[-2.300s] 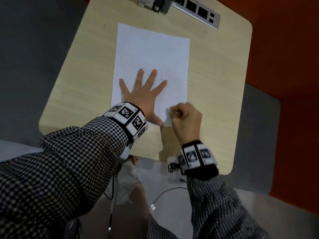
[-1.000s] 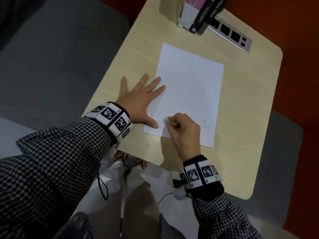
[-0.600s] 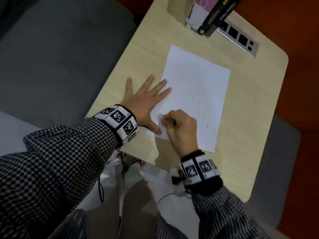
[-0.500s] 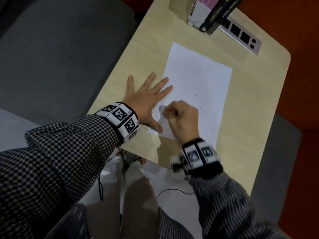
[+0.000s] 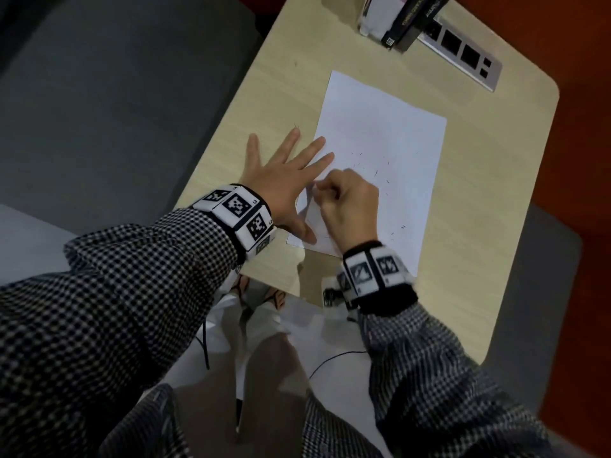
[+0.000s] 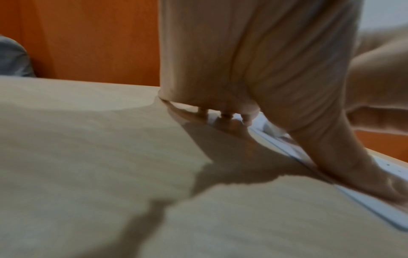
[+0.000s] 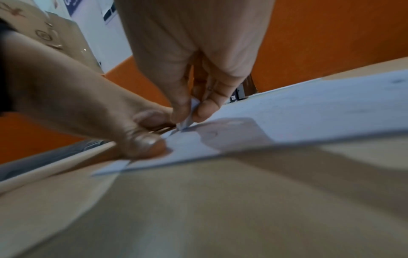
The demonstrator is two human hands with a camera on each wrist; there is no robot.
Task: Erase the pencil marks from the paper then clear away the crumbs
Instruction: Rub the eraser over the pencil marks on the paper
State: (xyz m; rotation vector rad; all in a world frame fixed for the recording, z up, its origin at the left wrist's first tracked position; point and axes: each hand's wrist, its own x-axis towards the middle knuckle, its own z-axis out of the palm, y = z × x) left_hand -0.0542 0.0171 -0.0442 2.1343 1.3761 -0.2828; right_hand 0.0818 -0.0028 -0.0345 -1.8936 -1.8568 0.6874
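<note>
**Eraser pinched on paper, left hand flat as hold-down**

White eraser (image 7: 187,117), small soft block, tip touching the paper (image 5: 383,140) near its near-left corner. Right hand (image 5: 347,206) curled, thumb and fingers pinching the eraser; from the head view the eraser is almost hidden under the knuckles. Paper is a thin white rectangular sheet, flat, lying skewed on the table (image 5: 502,200). Short dark eraser crumbs (image 5: 375,173) scattered mid-sheet just beyond the right hand, a few more (image 5: 402,227) near the sheet's right edge.

Left hand (image 5: 281,180) spread flat, fingers straight and splayed, pressing down: palm on the table, fingertips and thumb over the sheet's left edge, thumb touching the near-left corner. It sits just beside the right hand.

Table is light wood-grain laminate with rounded corners. At the far edge: books (image 5: 396,18) and a grey socket strip (image 5: 463,57), well apart from the paper. Checked sleeves, marker wristbands on both wrists. Orange wall to the right, grey seat to the left.

Bare tabletop right of and beyond the sheet; near edge of paper close to the table's near edge.
</note>
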